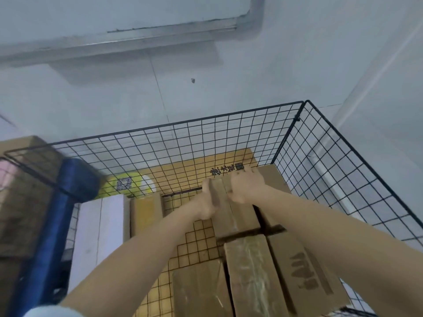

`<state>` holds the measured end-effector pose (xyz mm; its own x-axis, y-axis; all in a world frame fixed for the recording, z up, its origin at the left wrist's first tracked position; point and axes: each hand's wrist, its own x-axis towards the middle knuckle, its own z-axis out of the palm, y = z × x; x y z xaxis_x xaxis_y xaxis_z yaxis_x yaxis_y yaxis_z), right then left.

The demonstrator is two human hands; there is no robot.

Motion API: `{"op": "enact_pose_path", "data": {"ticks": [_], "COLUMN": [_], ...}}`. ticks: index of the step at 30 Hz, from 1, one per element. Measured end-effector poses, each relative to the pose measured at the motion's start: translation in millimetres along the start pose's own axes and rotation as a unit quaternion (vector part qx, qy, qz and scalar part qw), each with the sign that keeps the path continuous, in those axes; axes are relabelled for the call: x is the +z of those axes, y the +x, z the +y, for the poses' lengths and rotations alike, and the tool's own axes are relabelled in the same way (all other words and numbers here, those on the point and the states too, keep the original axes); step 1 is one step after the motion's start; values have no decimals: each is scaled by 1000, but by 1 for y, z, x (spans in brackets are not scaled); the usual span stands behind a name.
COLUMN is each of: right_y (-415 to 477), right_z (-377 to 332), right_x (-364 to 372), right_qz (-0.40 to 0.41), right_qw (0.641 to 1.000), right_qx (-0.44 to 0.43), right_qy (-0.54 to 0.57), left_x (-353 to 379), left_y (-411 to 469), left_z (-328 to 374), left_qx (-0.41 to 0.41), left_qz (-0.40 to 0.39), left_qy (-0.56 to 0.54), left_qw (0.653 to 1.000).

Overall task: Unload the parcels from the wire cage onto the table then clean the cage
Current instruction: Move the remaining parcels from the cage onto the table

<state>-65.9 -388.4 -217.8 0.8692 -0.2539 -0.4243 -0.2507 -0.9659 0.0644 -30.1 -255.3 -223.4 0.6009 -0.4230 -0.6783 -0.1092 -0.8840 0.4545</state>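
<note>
1. Your left hand point(207, 203) and right hand point(243, 187) are both deep inside the wire cage point(229, 143), closed on the far end of one long cardboard parcel point(231, 208) that lies along the cage floor.
2. Your left fingers curl over its left edge while your right fingers spread flat on top and wrap the far end; gripping both sides likely keeps the long box level when it lifts.
3. More cardboard parcels point(256, 275) sit packed side by side nearer you, so most of the unloading is judged still ahead.
4. A white box point(100, 229) and a smaller taped carton point(146, 211) stand at the left, beside a dark blue roll point(57, 213) leaning on the cage's left rim.
5. A yellow package point(128, 185) behind the mesh carries a square code label, too blurred to read.
6. Dark printed characters on the orange board point(231, 171) past your fingers, and brown lettering on the nearest right parcel, are not legible.
7. No tabletop is visible.
</note>
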Motion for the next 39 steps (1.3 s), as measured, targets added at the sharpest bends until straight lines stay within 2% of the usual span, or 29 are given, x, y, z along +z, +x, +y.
{"op": "enact_pose_path", "data": {"ticks": [4, 6, 8, 10, 14, 18, 23, 27, 30, 35, 39], "right_y": [1, 0, -3, -13, -48, -91, -152, -179, -184, -181, -184], "right_z": [-8, -5, -2, -2, -4, -10, -28, -39, -48, -63, -76], "right_x": [-3, -7, -14, -23, -57, -107, -173, -215, -224, -211, -205], "right_qz": [4, 0, -22, -27, 44, 132, 272, 372, 388, 387, 386], "right_qw": [997, 992, 985, 979, 957, 927, 916, 881, 861, 851, 816], "right_qx": [24, 22, 23, 26, 54, 65, 16, -7, -36, -54, -69], "right_qy": [70, 124, 169, 203, 280, 344, 295, 293, 326, 350, 424], "left_x": [1, -1, -9, -22, -51, -88, -141, -173, -177, -163, -161], "left_y": [-5, -9, -17, -28, -59, -102, -167, -205, -221, -231, -237], "left_z": [5, 9, 11, 9, 7, 18, 33, 44, 41, 22, 12], "left_qx": [-14, -28, -45, -46, 4, 43, 123, 211, 251, 279, 262], "left_qz": [4, -6, -1, 10, 4, 69, 169, 207, 240, 258, 273], "left_qy": [-34, -122, -244, -303, -307, -311, -295, -342, -372, -370, -400], "left_qw": [999, 992, 969, 952, 952, 947, 932, 892, 861, 848, 834]}}
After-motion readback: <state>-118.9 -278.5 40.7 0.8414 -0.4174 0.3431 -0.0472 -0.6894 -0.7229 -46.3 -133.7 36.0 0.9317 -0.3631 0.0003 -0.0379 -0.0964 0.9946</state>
